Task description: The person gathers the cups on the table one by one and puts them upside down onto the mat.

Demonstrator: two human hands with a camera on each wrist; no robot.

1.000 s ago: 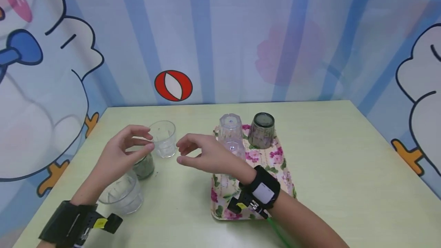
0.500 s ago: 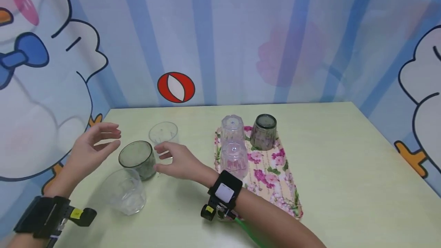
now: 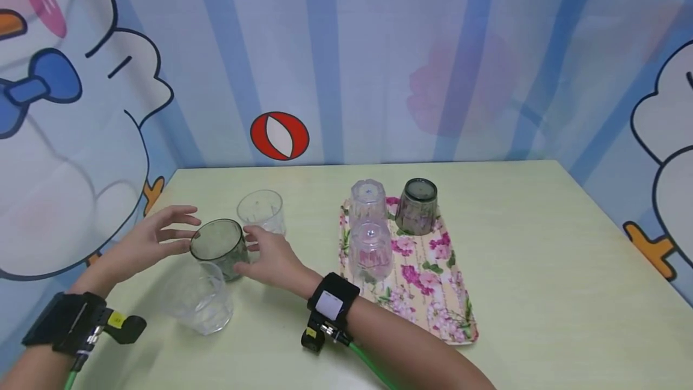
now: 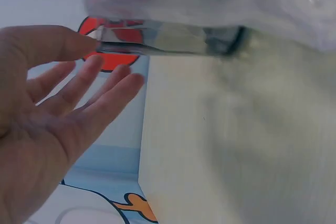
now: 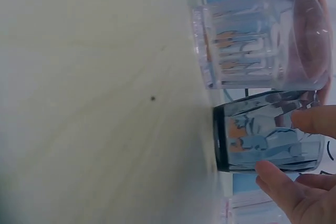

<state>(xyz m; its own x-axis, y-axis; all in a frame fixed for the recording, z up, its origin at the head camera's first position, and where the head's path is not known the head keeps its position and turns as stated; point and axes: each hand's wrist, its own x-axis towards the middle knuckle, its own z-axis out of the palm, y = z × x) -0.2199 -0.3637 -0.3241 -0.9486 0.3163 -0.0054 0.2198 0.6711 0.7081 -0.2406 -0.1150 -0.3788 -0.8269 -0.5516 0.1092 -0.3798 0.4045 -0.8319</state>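
Note:
A smoky grey drinking glass [image 3: 218, 248] stands mouth up on the left part of the table. My right hand [image 3: 276, 260] grips its right side, thumb in front and index finger farther back; the right wrist view shows the fingertips [image 5: 270, 174] on its wall. My left hand [image 3: 148, 245] is spread at the glass's left side, fingers fairly straight, thumb tip right at the rim. A clear glass [image 3: 200, 303] stands just in front of the grey one, mouth up. Another clear glass [image 3: 261, 209] stands behind it, partly hidden by my right hand.
A flower-patterned tray [image 3: 428, 294] lies right of the glasses. On it, upside down, stand a far clear glass [image 3: 368, 200], a near clear glass [image 3: 370, 251] and a dark grey glass [image 3: 417, 206]. A printed curtain [image 3: 357, 65] hangs behind the table [image 3: 541, 269].
My right hand has moved left from between the tray and the glasses to the grey glass. My left hand drew back left, uncovering that glass, then came in to its rim.

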